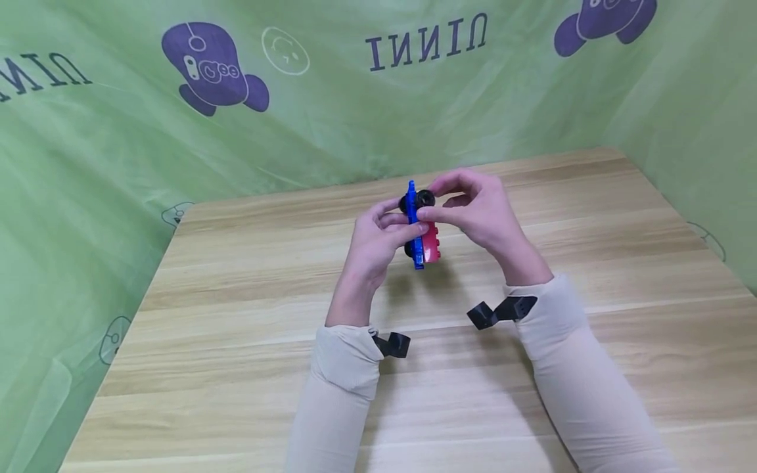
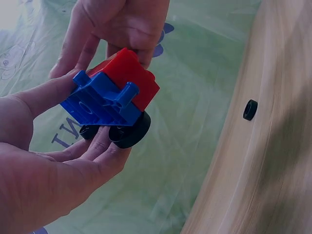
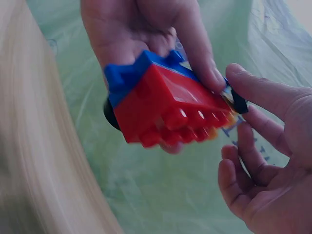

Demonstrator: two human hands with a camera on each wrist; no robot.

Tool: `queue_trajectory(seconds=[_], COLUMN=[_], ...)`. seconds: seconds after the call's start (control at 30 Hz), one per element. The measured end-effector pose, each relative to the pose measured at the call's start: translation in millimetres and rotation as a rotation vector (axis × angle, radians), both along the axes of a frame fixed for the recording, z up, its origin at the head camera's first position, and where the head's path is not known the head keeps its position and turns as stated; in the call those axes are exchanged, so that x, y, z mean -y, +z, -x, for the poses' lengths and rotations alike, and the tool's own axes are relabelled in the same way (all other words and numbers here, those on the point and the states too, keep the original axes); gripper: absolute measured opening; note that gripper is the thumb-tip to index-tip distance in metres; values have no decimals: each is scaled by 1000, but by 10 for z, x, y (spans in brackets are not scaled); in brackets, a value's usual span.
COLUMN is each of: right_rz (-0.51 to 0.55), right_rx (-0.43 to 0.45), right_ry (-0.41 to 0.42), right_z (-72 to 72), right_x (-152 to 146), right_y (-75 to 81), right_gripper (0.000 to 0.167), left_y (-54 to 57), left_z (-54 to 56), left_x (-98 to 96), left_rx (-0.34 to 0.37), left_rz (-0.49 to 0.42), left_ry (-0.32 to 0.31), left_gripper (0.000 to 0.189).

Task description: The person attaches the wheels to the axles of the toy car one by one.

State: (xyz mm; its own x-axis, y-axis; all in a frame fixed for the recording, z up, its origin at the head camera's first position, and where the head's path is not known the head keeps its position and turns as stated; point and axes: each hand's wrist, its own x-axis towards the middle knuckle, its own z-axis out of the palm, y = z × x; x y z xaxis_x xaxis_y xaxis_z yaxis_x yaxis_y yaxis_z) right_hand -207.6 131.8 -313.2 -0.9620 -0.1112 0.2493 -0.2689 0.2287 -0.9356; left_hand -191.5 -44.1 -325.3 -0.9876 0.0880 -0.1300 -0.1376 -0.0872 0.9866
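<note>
Table: pale wood-grain top [image 1: 207, 295], streaked with light brown bands, its far corners rounded; the landmark here.
Green cloth backdrop [image 1: 331, 125]: hangs wrinkled behind the table and down past its left and right sides.
Purple cartoon figures [image 1: 215, 62]: printed on the cloth behind the table.
Dark capital lettering [image 1: 427, 41]: also behind the table, between two figures.
Round face outline [image 1: 286, 50]: white, behind the table, beside one figure.
Light: a soft, pale sheen on the table.

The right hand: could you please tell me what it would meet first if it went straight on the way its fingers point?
The first thing is the black wheel that the right hand pinches; beyond it, probably the blue base, though depth between them is unclear.
</note>
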Motion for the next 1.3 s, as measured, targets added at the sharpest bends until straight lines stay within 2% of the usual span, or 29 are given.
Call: queue_trajectory(seconds=[0.3, 0.53, 0.67, 0.83, 1.03, 1.13, 1.23, 1.3], right_rz=[46, 8, -9, -29, 17, 71, 71, 51], right_rx=[-73, -27, -5, 1, -8, 47, 158, 225], right_ry=[21, -25, -24, 11, 47, 49, 84, 136], right_z=[-11, -47, -57, -52, -37, -27, -7, 9], right_x=[73, 121, 138, 117, 82, 87, 92, 90], right_y=[-26, 10, 20, 18, -7, -15, -16, -18], right_gripper=[36, 37, 38, 37, 22, 21, 33, 42], left_y=[-27, -37, -44, -53, -49, -42, -35, -29], left_z=[5, 15, 15, 13, 10, 9, 11, 9], left_x=[-10, -25, -25, -19, -9, -15, -21, -21], left_rx=[-16, -21, -24, -22, -30, -33, -28, -25], left_rz=[-15, -3, 8, 5, 8, 14, 22, 24], left_ry=[-2, -13, -6, -1, 3, 4, 5, 5], left_gripper=[63, 61, 62, 61, 59, 59, 59, 58])
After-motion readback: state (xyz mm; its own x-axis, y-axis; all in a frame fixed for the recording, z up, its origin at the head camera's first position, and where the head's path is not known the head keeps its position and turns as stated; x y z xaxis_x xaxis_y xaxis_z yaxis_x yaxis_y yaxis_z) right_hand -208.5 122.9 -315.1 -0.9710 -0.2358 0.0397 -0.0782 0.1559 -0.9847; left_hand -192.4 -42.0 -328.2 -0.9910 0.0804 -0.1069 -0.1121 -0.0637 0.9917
